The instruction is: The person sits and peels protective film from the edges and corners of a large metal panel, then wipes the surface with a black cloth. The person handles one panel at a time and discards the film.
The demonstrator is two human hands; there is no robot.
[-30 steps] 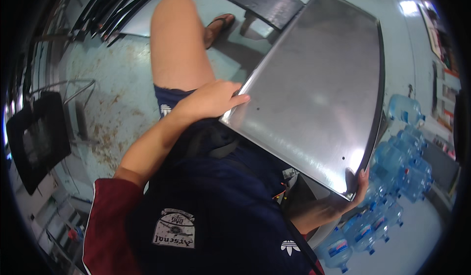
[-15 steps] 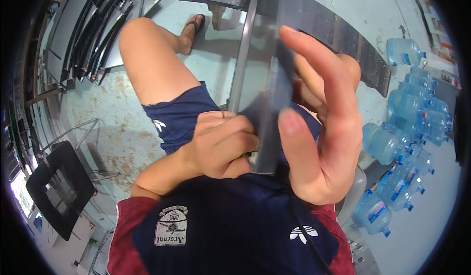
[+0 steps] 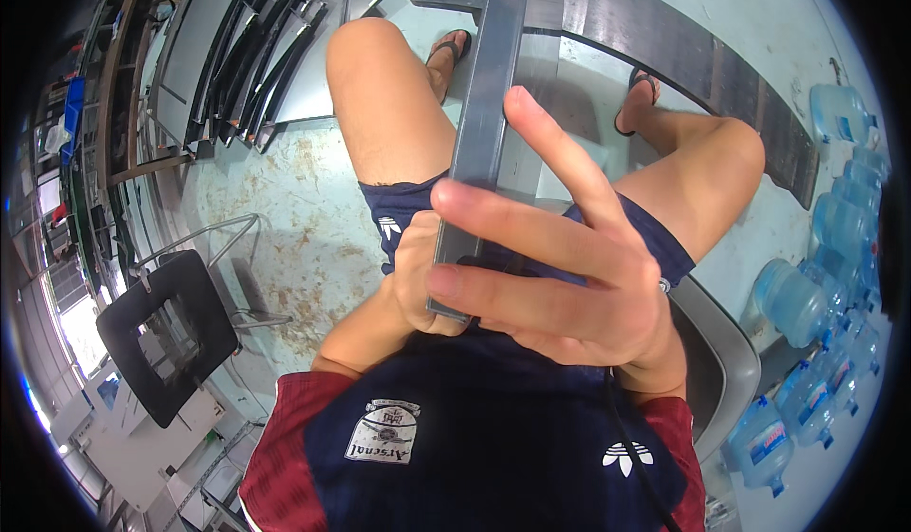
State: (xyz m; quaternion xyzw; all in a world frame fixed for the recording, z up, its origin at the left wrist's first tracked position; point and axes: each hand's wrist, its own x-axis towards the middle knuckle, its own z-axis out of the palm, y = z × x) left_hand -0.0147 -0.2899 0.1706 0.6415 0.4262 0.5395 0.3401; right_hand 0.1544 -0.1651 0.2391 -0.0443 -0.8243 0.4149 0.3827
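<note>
A long, dark grey flat bar (image 3: pixel 486 105), perhaps a metal profile, runs from my lap up past the top edge of the head view. My left hand (image 3: pixel 415 271) is closed around its near end, and the bar hides some of the fingers. From the other side comes my right hand (image 3: pixel 588 285), its fingers stretched out and spread. Two of its fingertips lie over the bar's face near the end, while another points up along the bar's right edge. The bar covers what is behind it.
Several dark frame strips (image 3: pixel 251 67) lie on a panel at the far left. A long dark bench (image 3: pixel 683 48) crosses the far side. Blue water bottles (image 3: pixel 797 299) stand at the right, and a black square-seated stool (image 3: pixel 123 323) at the left. I sit on a grey chair (image 3: pixel 716 352).
The bar has turned so its broad dark face shows. My right hand has moved left, spreading its fingers across the bar. The left hand keeps its grip; the whole view has shifted.
</note>
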